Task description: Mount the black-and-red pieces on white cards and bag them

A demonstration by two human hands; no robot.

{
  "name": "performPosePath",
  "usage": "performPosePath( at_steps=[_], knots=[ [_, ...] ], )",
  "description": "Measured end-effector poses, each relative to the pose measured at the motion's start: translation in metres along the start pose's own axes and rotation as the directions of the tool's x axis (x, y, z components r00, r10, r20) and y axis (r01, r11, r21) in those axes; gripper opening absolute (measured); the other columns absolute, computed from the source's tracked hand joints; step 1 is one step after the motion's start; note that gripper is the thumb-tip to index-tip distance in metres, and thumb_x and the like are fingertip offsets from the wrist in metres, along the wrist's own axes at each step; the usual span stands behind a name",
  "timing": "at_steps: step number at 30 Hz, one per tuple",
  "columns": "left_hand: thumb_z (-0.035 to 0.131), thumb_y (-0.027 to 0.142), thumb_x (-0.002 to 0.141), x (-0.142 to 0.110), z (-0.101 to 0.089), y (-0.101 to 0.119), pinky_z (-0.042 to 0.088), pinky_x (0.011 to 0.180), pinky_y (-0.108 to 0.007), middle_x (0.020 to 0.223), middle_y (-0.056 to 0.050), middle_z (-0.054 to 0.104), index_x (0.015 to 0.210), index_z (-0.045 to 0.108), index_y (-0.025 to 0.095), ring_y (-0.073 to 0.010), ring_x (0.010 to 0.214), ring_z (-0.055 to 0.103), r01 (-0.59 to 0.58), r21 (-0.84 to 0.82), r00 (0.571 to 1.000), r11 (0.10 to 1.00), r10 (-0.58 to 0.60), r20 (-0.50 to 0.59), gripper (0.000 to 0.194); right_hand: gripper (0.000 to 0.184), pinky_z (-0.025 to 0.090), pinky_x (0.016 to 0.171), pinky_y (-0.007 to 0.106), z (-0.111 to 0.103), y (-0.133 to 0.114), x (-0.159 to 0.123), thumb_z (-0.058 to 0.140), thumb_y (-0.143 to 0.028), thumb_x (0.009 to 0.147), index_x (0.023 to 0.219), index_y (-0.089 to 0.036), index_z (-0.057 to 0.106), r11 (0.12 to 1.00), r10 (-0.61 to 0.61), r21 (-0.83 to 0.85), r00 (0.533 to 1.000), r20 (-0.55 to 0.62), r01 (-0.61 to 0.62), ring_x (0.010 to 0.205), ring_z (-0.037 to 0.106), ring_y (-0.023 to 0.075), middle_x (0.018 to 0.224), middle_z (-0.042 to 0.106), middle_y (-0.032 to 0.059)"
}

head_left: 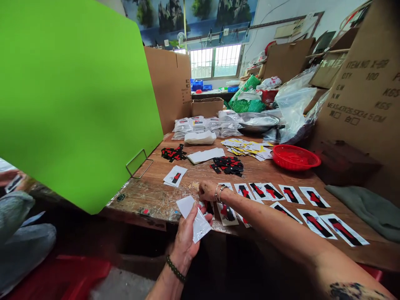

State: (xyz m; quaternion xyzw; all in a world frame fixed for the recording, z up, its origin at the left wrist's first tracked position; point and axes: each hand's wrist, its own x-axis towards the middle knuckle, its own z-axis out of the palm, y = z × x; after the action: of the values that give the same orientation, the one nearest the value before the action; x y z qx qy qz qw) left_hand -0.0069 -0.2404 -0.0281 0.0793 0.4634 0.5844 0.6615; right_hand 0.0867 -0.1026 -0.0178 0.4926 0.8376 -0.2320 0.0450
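My left hand [187,231] is closed on a white card [195,218] that looks partly covered by clear plastic film, tilted in front of the table edge. My right hand [208,191] reaches across to the tabletop with its fingers curled downward. Whatever those fingers grip is hidden from me. Just below it, a printed card [208,208] shows partly behind the left fingertips. To the right lie rows of white cards, each bearing a red and black piece [314,225]. Left of the right hand rests a small stack of the same cards [175,176].
Piles of red and black pieces [229,166] and yellow-white cards [248,148] lie farther back. A red basket [295,158] stands at right, near a grey cloth [365,208]. Bagged packs [206,125] sit behind. A green board [78,96] walls the left, beside another person's leg [28,254].
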Motion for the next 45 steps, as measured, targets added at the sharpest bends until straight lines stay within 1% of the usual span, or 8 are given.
performPosePath(
  at_steps=[10, 17, 23, 27, 29, 34, 37, 45],
  knots=[
    [0.067, 0.027, 0.083, 0.002, 0.0, 0.0, 0.06, 0.065, -0.033, 0.092, -0.013, 0.072, 0.094, 0.065, 0.009, -0.0231, 0.07, 0.072, -0.023, 0.077, 1.0, 0.997, 0.021, 0.017, 0.021, 0.009, 0.034, 0.05, 0.02, -0.01, 0.012, 0.004, 0.066, -0.017, 0.072, 0.079, -0.015, 0.069, 0.984, -0.048, 0.178, 0.995, 0.084, 0.033, 0.06, 0.056, 0.0125, 0.068, 0.066, 0.0011],
    [0.069, 0.024, 0.081, -0.001, 0.002, 0.0, 0.06, 0.066, -0.035, 0.094, -0.012, 0.072, 0.095, 0.065, 0.01, -0.0223, 0.07, 0.072, -0.015, 0.094, 1.0, 0.995, 0.013, 0.013, 0.021, 0.04, 0.038, 0.046, 0.019, -0.008, 0.025, 0.009, 0.076, -0.005, 0.052, 0.087, -0.018, 0.062, 0.867, -0.028, 0.494, 0.983, 0.179, -0.065, 0.048, 0.052, 0.0097, 0.057, 0.059, -0.0082],
    [0.058, 0.023, 0.089, 0.007, -0.003, 0.021, 0.06, 0.072, -0.038, 0.09, -0.011, 0.072, 0.096, 0.062, 0.011, -0.022, 0.075, 0.072, -0.137, -0.122, 0.99, 0.983, 0.134, -0.033, 0.014, 0.038, 0.049, 0.057, 0.019, -0.022, 0.038, -0.01, 0.078, -0.014, 0.061, 0.094, -0.016, 0.059, 0.646, -0.031, 0.763, 0.997, 0.071, -0.034, 0.063, 0.063, 0.0112, 0.07, 0.065, -0.0034],
    [0.055, 0.027, 0.092, 0.017, -0.004, 0.04, 0.059, 0.075, -0.034, 0.085, -0.01, 0.072, 0.091, 0.061, 0.012, -0.0194, 0.076, 0.071, -0.216, -0.265, 0.976, 0.94, 0.204, -0.073, 0.016, 0.05, 0.053, 0.062, 0.024, -0.014, 0.04, -0.041, 0.086, -0.023, 0.056, 0.099, -0.015, 0.061, 0.185, -0.075, 0.983, 0.997, -0.008, 0.022, 0.068, 0.066, 0.0144, 0.079, 0.07, 0.0019],
    [0.056, 0.029, 0.091, 0.021, -0.003, 0.044, 0.058, 0.075, -0.032, 0.085, -0.01, 0.072, 0.091, 0.061, 0.013, -0.0181, 0.075, 0.07, -0.238, -0.297, 0.971, 0.925, 0.23, -0.061, 0.017, 0.051, 0.053, 0.06, 0.025, -0.001, 0.034, -0.057, 0.088, -0.024, 0.054, 0.098, -0.014, 0.063, 0.042, -0.069, 0.999, 0.997, -0.015, 0.018, 0.066, 0.066, 0.0145, 0.079, 0.071, 0.0036],
    [0.065, 0.035, 0.086, 0.021, 0.005, 0.04, 0.056, 0.074, -0.03, 0.085, -0.007, 0.072, 0.089, 0.063, 0.014, -0.016, 0.071, 0.068, -0.283, -0.306, 0.957, 0.909, 0.287, -0.033, 0.021, 0.053, 0.055, 0.06, 0.029, 0.031, 0.013, -0.08, 0.09, -0.026, 0.052, 0.098, -0.015, 0.065, -0.129, 0.046, 0.992, 0.999, 0.014, -0.008, 0.068, 0.068, 0.0176, 0.082, 0.072, 0.006],
    [0.067, 0.038, 0.084, 0.019, 0.008, 0.036, 0.055, 0.069, -0.029, 0.086, -0.007, 0.072, 0.09, 0.063, 0.015, -0.0157, 0.07, 0.068, -0.307, -0.291, 0.951, 0.906, 0.305, -0.054, 0.024, 0.055, 0.056, 0.062, 0.03, 0.042, 0.007, -0.083, 0.091, -0.027, 0.051, 0.097, -0.015, 0.066, -0.212, 0.124, 0.975, 0.992, -0.035, 0.061, 0.07, 0.068, 0.0181, 0.082, 0.072, 0.0053],
    [0.068, 0.038, 0.083, 0.018, 0.014, 0.031, 0.056, 0.074, -0.03, 0.092, -0.007, 0.072, 0.097, 0.063, 0.015, -0.0178, 0.077, 0.069, -0.364, -0.282, 0.931, 0.888, 0.35, -0.102, 0.027, 0.056, 0.046, 0.052, 0.018, 0.061, -0.005, -0.085, 0.093, -0.032, 0.048, 0.095, -0.014, 0.068, -0.189, 0.387, 0.943, 0.904, -0.183, 0.272, 0.059, 0.061, 0.0101, 0.07, 0.066, -0.0009]
  ],
)
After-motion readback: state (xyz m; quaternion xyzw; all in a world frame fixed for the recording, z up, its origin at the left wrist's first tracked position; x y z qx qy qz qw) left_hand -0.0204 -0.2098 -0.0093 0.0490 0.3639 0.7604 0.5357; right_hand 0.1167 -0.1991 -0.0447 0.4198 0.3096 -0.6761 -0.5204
